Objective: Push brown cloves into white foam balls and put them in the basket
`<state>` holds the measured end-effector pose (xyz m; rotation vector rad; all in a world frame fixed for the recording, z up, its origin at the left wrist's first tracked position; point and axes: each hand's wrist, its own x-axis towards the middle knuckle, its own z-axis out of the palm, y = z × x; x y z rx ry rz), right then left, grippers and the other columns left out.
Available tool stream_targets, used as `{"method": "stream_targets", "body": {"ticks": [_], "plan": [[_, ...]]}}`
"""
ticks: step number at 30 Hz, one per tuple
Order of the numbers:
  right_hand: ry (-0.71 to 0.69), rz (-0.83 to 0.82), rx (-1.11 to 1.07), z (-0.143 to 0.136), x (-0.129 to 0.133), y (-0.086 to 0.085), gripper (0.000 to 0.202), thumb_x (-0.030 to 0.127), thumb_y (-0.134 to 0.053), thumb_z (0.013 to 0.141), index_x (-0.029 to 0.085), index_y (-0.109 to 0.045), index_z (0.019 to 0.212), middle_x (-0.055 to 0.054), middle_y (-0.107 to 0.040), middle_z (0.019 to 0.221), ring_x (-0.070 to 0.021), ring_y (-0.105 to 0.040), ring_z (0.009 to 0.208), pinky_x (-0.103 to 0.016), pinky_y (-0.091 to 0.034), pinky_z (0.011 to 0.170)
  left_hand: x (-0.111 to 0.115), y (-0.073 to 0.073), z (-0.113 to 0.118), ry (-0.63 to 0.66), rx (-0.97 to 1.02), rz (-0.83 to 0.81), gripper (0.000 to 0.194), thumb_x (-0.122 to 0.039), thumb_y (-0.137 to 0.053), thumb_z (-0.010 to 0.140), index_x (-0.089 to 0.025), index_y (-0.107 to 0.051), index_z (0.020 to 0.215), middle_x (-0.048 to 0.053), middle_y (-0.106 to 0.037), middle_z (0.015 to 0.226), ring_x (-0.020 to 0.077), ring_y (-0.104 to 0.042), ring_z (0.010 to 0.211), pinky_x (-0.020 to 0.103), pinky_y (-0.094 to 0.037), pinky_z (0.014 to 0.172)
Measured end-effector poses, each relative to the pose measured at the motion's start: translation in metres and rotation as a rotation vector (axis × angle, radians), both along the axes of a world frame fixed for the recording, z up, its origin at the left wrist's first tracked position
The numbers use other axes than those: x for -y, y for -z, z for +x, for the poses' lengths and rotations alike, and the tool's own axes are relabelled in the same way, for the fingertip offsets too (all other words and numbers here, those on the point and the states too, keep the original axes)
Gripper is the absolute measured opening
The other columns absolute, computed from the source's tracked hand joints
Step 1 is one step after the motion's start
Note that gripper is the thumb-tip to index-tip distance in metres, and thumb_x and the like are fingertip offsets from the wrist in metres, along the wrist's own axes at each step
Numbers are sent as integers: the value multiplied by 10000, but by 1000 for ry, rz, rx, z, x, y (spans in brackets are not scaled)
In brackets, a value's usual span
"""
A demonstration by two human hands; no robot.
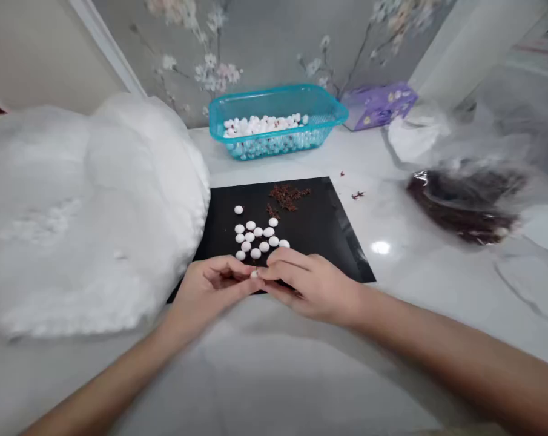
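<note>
Between the thumb and finger of my left hand [214, 284] is a small white ball [254, 274], held just above the near edge of a black mat [332, 242]. My right hand [310, 281] meets it from the other side, fingertips pinched together against the ball; whatever they grip is too small to make out. Just beyond my fingers, several white balls [249, 237] lie loosely grouped on the mat. Behind them is a small heap of reddish-brown bits [288, 197], spiky in outline.
A large clear bag of white balls [96, 218] bulges at the left, overlapping the mat. Behind stand a teal basket [278, 94] partly filled with white balls and a purple box [380, 106]. To the right lies a plastic bag of dark brown material [468, 203]; stray bits [358, 195] lie nearby.
</note>
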<state>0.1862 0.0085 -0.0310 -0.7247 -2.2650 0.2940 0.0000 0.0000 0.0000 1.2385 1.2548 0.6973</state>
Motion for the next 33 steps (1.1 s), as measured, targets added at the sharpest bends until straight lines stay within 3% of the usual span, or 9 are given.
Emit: {"method": "stream_targets", "body": {"ticks": [8,13,15,17,19,21,26,30,33], "plan": [[-17,11,-7,-1,0,2,140,186,-419,897,149,-552,871,-19,-566,764,-62,-501,575,-176,-369,442,-2,4,1,36,-7,-8,104,-265,-714,672,-179,-661,695,-6,-698,723,105,-633,647,169,-494,580],[8,-112,-56,8,-7,-7,151,272,-523,834,181,-546,953,-39,-575,854,-99,-544,687,-191,-386,469,-4,2,-2,52,-137,167,148,-315,-678,706,-184,-635,758,-14,-650,691,102,-604,635,179,-469,579],[97,-158,-121,18,-16,-9,217,299,-561,800,189,-544,987,-57,-574,895,-132,-552,746,-219,-423,522,-8,0,-6,-35,-252,275,182,-350,-645,735,-193,-623,825,-30,-598,629,94,-572,596,176,-438,551],[292,-169,-144,30,-28,-8,198,293,-547,805,196,-556,977,-66,-575,919,-153,-549,752,-256,-442,560,-13,-1,-13,-136,-389,356,218,-381,-599,770,-202,-616,894,-39,-550,594,93,-541,579,178,-404,524],[471,-199,-62,40,-40,-6,238,281,-521,817,197,-557,1036,-76,-564,1009,-157,-553,738,-282,-452,575,-20,0,-21,-168,-535,405,252,-404,-562,794,-211,-613,947,-39,-526,595,95,-512,572,189,-378,510],[548,-227,94,47,-48,-4,339,281,-507,823,205,-527,1153,-85,-527,1145,-176,-564,783,-306,-467,600,-24,3,-28,-111,-671,429,277,-419,-538,806,-219,-614,981,-43,-514,597,92,-474,539,207,-363,508],[532,-184,359,49,-54,1,355,287,-433,870,203,-548,1196,-71,-541,1213,-252,-519,971,-376,-470,760,-28,9,-35,5,-845,419,333,-458,-475,834,-231,-626,1025,-52,-505,577,90,-433,482,232,-360,512],[516,-160,384,47,-53,4,330,295,-395,892,180,-600,1123,-69,-594,1129,-243,-514,920,-371,-464,763,-27,7,-32,2,-849,402,439,-485,-490,815,-214,-586,1148,-45,-534,618,94,-458,502,234,-388,527],[519,-126,384,46,-53,3,363,279,-393,893,182,-548,1206,-76,-581,1157,-244,-511,921,-377,-456,766,-23,2,-27,-45,-816,446,479,-471,-508,806,-213,-541,1208,-41,-553,657,88,-462,510,223,-401,528]]}}
